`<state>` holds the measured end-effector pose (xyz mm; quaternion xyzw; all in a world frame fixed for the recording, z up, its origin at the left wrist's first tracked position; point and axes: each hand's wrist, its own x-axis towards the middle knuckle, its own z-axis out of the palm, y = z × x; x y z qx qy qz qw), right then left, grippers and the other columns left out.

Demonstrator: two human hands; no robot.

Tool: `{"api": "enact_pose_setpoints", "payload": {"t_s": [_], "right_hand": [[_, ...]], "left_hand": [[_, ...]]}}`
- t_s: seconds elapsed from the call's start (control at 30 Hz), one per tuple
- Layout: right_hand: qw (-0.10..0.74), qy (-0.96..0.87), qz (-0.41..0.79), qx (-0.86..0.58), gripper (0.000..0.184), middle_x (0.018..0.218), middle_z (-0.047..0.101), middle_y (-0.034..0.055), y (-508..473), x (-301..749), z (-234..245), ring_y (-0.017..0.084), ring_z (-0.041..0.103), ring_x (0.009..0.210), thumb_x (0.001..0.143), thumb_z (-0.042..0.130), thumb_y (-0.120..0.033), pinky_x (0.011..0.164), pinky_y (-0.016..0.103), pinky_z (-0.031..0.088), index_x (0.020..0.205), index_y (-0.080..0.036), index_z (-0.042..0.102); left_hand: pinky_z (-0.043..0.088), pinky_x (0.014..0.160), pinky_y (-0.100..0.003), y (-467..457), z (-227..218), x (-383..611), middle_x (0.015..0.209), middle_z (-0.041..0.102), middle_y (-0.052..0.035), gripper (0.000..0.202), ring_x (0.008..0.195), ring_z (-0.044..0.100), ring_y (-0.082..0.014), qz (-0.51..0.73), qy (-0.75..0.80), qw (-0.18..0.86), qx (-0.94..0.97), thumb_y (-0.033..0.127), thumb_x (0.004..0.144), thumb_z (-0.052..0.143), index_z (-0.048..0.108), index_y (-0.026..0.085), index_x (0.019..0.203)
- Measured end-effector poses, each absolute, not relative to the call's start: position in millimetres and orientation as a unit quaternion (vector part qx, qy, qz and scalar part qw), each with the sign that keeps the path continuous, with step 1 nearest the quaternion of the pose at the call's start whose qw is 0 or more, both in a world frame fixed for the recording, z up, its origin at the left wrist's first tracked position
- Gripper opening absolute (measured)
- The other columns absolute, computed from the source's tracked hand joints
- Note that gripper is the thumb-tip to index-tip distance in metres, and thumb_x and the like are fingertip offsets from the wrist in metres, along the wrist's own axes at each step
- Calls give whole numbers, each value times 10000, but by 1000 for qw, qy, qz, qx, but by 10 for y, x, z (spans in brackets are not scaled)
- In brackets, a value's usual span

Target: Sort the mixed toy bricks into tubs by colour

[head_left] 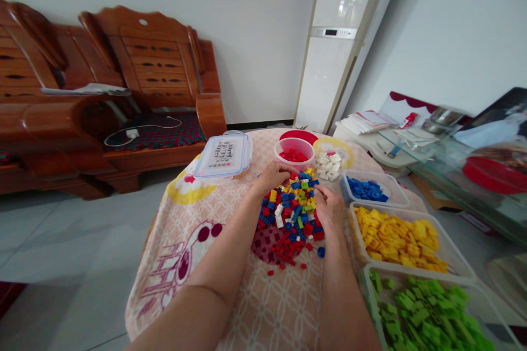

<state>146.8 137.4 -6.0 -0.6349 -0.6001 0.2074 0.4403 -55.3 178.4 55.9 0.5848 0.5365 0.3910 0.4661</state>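
A mixed pile of toy building bricks (pixel 288 208), red, blue, yellow, green and white, lies on the cloth between my arms. My left hand (pixel 275 176) is over the far left of the pile, just below the pink bowl (pixel 293 163) of red bricks. Its fingers are bent together, and what they hold, if anything, is hidden. At the pile's right edge, my right hand (pixel 330 207) has thumb and fingers closed near some blue bricks; I cannot make out anything in its grip. White bricks (pixel 328 165) form a small heap beyond it.
Along the right stand clear boxes of blue bricks (pixel 366 189), yellow bricks (pixel 397 236) and green bricks (pixel 432 307). A lidded plastic box (pixel 224 156) is at the back left. Patterned cloth (pixel 275 312) covers the table. A glass shelf (pixel 444 164) stands to the right.
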Motion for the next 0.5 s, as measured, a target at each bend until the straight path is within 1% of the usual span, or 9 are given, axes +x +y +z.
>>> {"api": "enact_pose_setpoints", "payload": {"t_s": [0.1,0.2,0.3,0.37,0.43,0.5], "right_hand": [[426,-597,212,-645,362,1023,817,104,1391,1469,-82,274,746,951,841,540,-344,931,379,571,1010,-208,829],[415,-597,206,-654,352,1012,815,99,1406,1477,-110,273,744,976,846,536,-332,934,375,565,1001,-212,829],[419,-600,204,-650,342,983,813,86,1414,1484,-132,264,744,953,847,536,-325,918,369,564,994,-219,826],[420,-602,206,-647,335,971,812,83,1417,1488,-141,262,743,935,841,541,-318,910,368,561,987,-215,824],[418,-600,208,-650,332,963,811,86,1418,1489,-144,263,741,925,836,544,-313,904,370,558,984,-209,823],[416,-595,208,-656,331,962,811,86,1418,1489,-141,264,739,926,833,544,-314,896,371,555,980,-211,822]], "left_hand": [[559,607,-178,1840,518,-562,597,665,26,314,533,618,-71,482,544,450,519,46,777,579,816,124,968],[604,713,-217,1922,460,-605,732,727,-6,275,645,690,-96,577,531,434,443,112,817,594,782,110,1018],[615,874,-272,1988,406,-621,925,772,-44,368,855,751,-132,637,487,434,410,120,819,603,719,114,1169],[607,930,-303,2011,383,-620,1047,776,-75,454,980,753,-159,656,464,431,411,126,799,641,671,119,1252],[608,921,-313,2011,381,-630,1092,776,-92,493,1012,751,-180,653,461,420,429,148,768,689,663,121,1260],[615,859,-305,1986,404,-661,1012,788,-80,450,931,756,-184,619,474,415,469,172,746,718,699,120,1193]]}}
